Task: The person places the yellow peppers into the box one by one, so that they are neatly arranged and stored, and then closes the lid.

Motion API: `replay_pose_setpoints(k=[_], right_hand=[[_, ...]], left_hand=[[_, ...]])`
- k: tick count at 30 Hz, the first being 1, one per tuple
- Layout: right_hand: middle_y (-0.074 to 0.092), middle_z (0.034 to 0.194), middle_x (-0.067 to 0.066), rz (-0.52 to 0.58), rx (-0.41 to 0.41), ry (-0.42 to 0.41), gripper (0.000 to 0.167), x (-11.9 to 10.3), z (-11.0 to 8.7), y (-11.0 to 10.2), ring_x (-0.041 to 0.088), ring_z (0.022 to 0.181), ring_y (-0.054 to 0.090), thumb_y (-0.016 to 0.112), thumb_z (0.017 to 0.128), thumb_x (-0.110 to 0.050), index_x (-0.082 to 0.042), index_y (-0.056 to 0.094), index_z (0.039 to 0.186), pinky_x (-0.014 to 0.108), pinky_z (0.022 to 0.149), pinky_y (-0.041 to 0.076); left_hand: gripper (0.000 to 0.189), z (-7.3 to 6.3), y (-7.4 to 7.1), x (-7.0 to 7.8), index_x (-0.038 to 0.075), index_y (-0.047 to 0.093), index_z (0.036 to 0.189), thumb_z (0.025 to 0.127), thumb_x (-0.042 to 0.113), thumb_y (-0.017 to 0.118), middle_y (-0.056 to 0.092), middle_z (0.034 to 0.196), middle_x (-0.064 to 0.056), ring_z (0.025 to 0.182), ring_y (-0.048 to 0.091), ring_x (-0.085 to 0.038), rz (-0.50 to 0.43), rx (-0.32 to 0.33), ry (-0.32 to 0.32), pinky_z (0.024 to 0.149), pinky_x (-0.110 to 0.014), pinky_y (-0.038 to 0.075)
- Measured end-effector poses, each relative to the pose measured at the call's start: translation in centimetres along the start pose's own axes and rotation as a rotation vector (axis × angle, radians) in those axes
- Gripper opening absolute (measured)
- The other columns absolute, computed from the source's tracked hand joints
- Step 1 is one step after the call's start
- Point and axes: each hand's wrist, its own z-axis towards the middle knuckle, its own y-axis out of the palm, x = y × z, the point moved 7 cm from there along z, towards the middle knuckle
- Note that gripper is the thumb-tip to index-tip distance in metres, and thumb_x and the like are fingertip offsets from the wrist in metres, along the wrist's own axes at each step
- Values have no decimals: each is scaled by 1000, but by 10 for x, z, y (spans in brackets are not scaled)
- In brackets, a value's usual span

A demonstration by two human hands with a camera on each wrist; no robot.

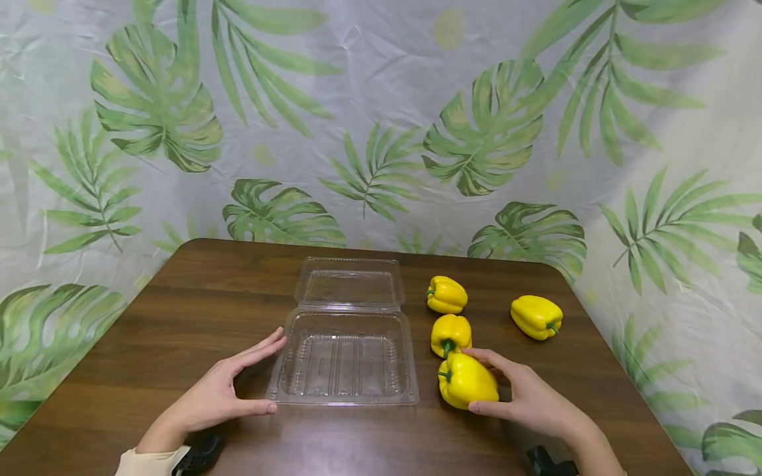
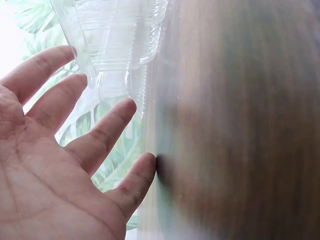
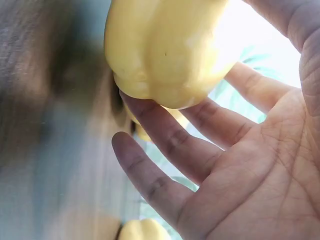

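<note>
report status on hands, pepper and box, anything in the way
Left hand spread at left edge of open box. Right hand holding nearest pepper, right of box. Second pepper close behind it; nothing seen between held pepper and box.

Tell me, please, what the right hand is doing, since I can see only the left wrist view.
Observer: The right hand is gripping the nearest yellow pepper between thumb and fingers.
Operator: Thank you; are there any others?
Observer: Yes, three other yellow peppers lie on the table.
Operator: And how does the clear container stand beyond the part I can see?
Observer: It lies open, with its lid folded back on the far side.
</note>
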Motion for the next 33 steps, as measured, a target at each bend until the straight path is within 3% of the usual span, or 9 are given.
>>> replay_pose_setpoints(k=[6, 10, 19, 26, 33], right_hand=[[66, 146, 5, 81, -11, -40, 76, -8, 4, -7, 13, 118, 66, 83, 95, -40, -22, 47, 159, 27, 94, 59], [63, 147, 11, 140, -37, -52, 75, -12, 9, -11, 17, 121, 67, 83, 96, -35, -21, 46, 160, 25, 92, 61], [60, 151, 15, 145, -45, -120, 76, -27, 28, -19, 11, 124, 67, 83, 96, -31, -17, 45, 161, 26, 97, 61], [62, 148, 10, 180, -74, -131, 78, -39, 47, -24, 24, 126, 68, 84, 95, -30, -23, 44, 162, 30, 99, 60], [64, 144, 7, 109, -64, -152, 80, -53, 71, -27, 28, 124, 68, 86, 93, -34, -25, 46, 162, 37, 100, 61]], left_hand=[[94, 0, -1, 1, 19, 48, 163, 82, 28, 95, 38, 175, -9, 155, 31, 4, 17, 3, 0, 115, -4, 21], [93, 0, -1, 2, 20, 49, 163, 82, 30, 95, 39, 174, -11, 155, 32, 2, 28, 7, -1, 115, -4, 21], [92, 1, 0, 0, 19, 49, 162, 83, 31, 95, 40, 173, -15, 155, 32, 2, 27, 3, -14, 114, -3, 21], [92, 2, -1, -3, 19, 49, 163, 84, 32, 94, 39, 174, -12, 155, 32, 2, 32, -1, -12, 115, -2, 20], [91, 1, 0, -3, 19, 49, 163, 84, 31, 94, 39, 174, -12, 155, 32, 4, 23, -2, -15, 114, -2, 20]])
